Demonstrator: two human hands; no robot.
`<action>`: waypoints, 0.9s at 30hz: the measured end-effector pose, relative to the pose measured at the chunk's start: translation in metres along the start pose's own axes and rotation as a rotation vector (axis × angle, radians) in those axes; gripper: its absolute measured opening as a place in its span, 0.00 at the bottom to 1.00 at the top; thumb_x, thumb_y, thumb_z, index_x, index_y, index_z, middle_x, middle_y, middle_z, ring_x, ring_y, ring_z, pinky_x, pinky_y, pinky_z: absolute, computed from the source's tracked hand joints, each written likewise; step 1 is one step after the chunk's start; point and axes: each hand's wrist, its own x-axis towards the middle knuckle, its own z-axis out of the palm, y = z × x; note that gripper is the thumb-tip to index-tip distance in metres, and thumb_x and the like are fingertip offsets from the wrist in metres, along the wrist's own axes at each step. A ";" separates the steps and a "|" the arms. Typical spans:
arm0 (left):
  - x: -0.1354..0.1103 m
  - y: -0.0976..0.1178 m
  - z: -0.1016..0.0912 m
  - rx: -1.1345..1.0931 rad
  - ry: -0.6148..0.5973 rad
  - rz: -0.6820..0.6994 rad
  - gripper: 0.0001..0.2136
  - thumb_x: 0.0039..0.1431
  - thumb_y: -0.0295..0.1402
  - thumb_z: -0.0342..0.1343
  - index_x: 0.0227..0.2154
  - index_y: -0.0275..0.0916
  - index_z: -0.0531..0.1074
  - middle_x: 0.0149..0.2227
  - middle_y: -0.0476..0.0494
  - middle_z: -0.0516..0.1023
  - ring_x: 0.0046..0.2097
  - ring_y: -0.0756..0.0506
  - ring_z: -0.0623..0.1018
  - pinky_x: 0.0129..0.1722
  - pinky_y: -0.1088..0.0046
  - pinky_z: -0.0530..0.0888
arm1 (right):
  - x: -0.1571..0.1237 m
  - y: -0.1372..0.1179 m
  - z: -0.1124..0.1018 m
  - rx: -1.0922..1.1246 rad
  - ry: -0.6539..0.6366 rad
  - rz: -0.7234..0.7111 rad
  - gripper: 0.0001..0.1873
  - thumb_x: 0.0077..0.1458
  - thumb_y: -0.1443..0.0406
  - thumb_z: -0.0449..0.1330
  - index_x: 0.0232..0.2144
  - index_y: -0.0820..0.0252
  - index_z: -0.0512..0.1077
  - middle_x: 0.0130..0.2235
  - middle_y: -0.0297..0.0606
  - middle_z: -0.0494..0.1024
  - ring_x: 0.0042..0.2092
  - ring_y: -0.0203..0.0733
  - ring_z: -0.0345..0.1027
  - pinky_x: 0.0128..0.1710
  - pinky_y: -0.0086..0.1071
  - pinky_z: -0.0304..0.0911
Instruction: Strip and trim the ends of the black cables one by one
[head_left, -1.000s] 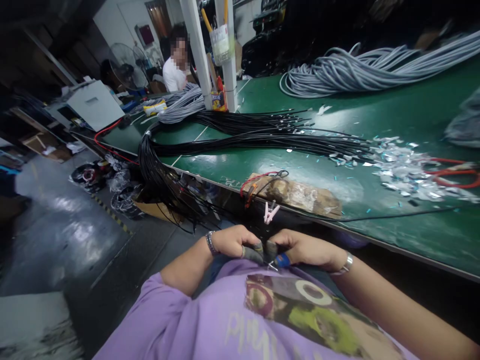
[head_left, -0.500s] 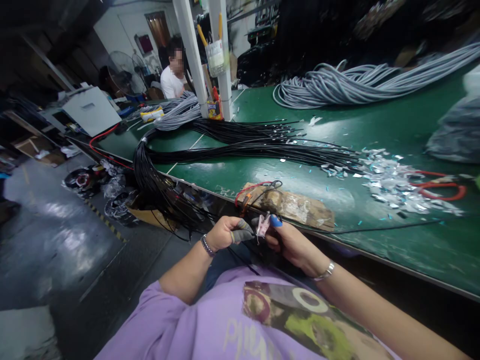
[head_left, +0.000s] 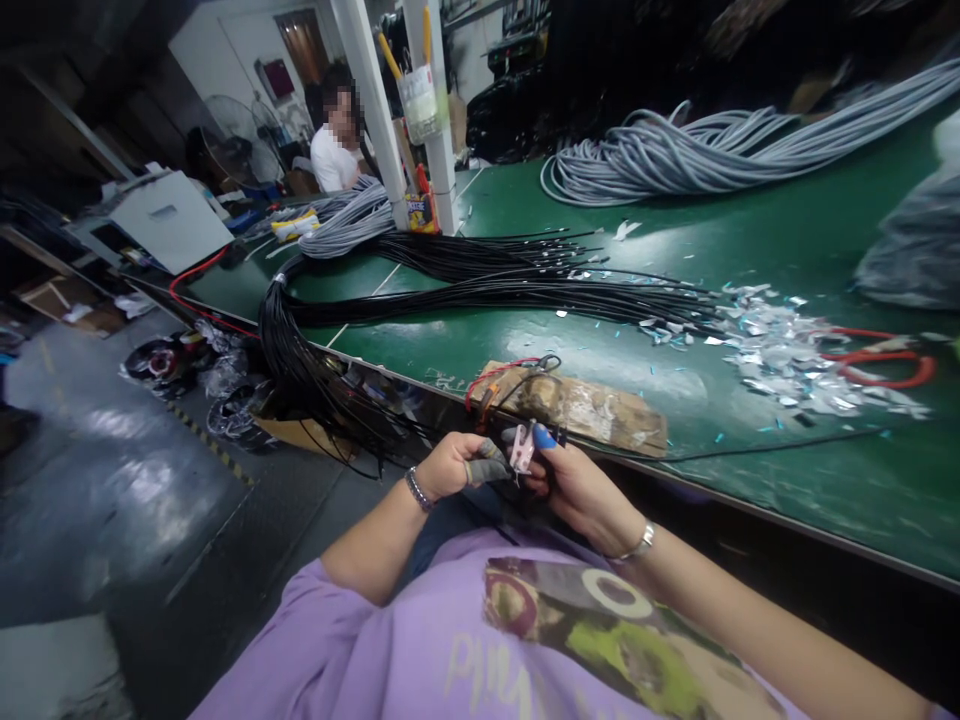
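My left hand [head_left: 459, 464] and my right hand [head_left: 571, 480] meet at the front edge of the green bench [head_left: 787, 250], both closed around a small pink clip [head_left: 523, 447] that hangs there. Grey finger covers sit on my left fingertips and a blue one on my right fingertip. A thin black wire [head_left: 750, 450] runs from the clip area to the right along the bench edge. Just behind the clip lies a brown taped block [head_left: 592, 405] with red and black leads [head_left: 499, 375].
A long bundle of black cables [head_left: 480, 285] crosses the bench and droops over its left edge. Grey cable coils [head_left: 697, 150] lie at the back. Foil scraps [head_left: 780, 345] and red-handled scissors [head_left: 877, 360] are at the right. Another person [head_left: 334, 135] sits far left.
Both hands rose from my lap to the bench edge and closed on the pink clip. Since half a second ago they have barely shifted.
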 end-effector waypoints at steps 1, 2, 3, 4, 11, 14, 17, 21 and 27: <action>0.000 0.000 0.000 0.002 0.001 0.002 0.26 0.34 0.54 0.67 0.18 0.33 0.68 0.13 0.56 0.60 0.17 0.57 0.58 0.18 0.78 0.55 | 0.000 0.001 0.000 0.000 -0.011 0.006 0.28 0.37 0.43 0.67 0.19 0.58 0.61 0.16 0.24 0.54 0.18 0.28 0.42 0.17 0.26 0.39; 0.000 0.000 0.000 0.003 0.001 0.003 0.26 0.34 0.54 0.67 0.18 0.33 0.68 0.13 0.56 0.60 0.17 0.57 0.58 0.18 0.78 0.55 | -0.001 0.002 -0.001 0.000 -0.020 0.011 0.28 0.38 0.42 0.66 0.19 0.58 0.62 0.15 0.24 0.54 0.18 0.28 0.42 0.17 0.26 0.39; 0.000 0.000 -0.001 0.004 -0.001 0.000 0.26 0.34 0.54 0.67 0.18 0.33 0.68 0.13 0.56 0.60 0.17 0.57 0.58 0.18 0.79 0.55 | -0.001 0.004 -0.001 -0.002 -0.028 0.018 0.28 0.39 0.41 0.65 0.20 0.58 0.63 0.15 0.24 0.55 0.18 0.28 0.42 0.17 0.26 0.38; 0.000 0.000 -0.001 0.006 -0.005 -0.007 0.26 0.33 0.54 0.67 0.18 0.33 0.68 0.13 0.56 0.60 0.16 0.57 0.58 0.18 0.79 0.55 | -0.001 0.005 -0.002 -0.004 -0.035 0.026 0.28 0.39 0.41 0.64 0.21 0.58 0.64 0.15 0.24 0.55 0.18 0.28 0.42 0.17 0.26 0.38; -0.012 -0.002 -0.003 0.001 -0.033 -0.063 0.28 0.30 0.56 0.67 0.18 0.32 0.71 0.15 0.53 0.65 0.18 0.56 0.61 0.19 0.79 0.58 | -0.002 0.017 -0.015 -0.024 -0.096 0.078 0.29 0.41 0.39 0.62 0.21 0.58 0.63 0.14 0.23 0.54 0.17 0.28 0.41 0.17 0.26 0.40; -0.018 -0.004 -0.002 0.004 -0.019 -0.065 0.28 0.30 0.56 0.67 0.18 0.32 0.72 0.18 0.50 0.69 0.22 0.54 0.65 0.24 0.78 0.64 | -0.009 0.017 -0.021 -0.132 -0.152 0.105 0.29 0.44 0.39 0.58 0.22 0.59 0.67 0.13 0.24 0.54 0.17 0.29 0.42 0.17 0.27 0.39; -0.023 -0.004 -0.003 0.056 -0.038 -0.088 0.26 0.32 0.54 0.67 0.19 0.32 0.72 0.20 0.48 0.71 0.25 0.52 0.68 0.29 0.76 0.67 | -0.018 0.014 -0.022 -0.308 -0.196 0.119 0.30 0.43 0.38 0.58 0.22 0.61 0.68 0.14 0.25 0.57 0.18 0.29 0.43 0.17 0.27 0.40; -0.025 -0.006 -0.003 0.124 -0.085 -0.146 0.23 0.33 0.49 0.69 0.20 0.31 0.72 0.19 0.51 0.69 0.23 0.54 0.64 0.25 0.79 0.64 | -0.025 0.007 -0.014 -0.535 -0.191 0.052 0.23 0.38 0.48 0.68 0.23 0.61 0.67 0.19 0.26 0.63 0.22 0.29 0.51 0.20 0.26 0.48; -0.025 -0.009 0.001 0.091 -0.109 -0.174 0.23 0.28 0.46 0.71 0.19 0.31 0.72 0.19 0.52 0.68 0.23 0.55 0.64 0.24 0.79 0.64 | -0.024 0.014 -0.005 -0.577 -0.120 0.003 0.12 0.41 0.59 0.62 0.18 0.59 0.64 0.18 0.26 0.62 0.21 0.29 0.50 0.21 0.27 0.48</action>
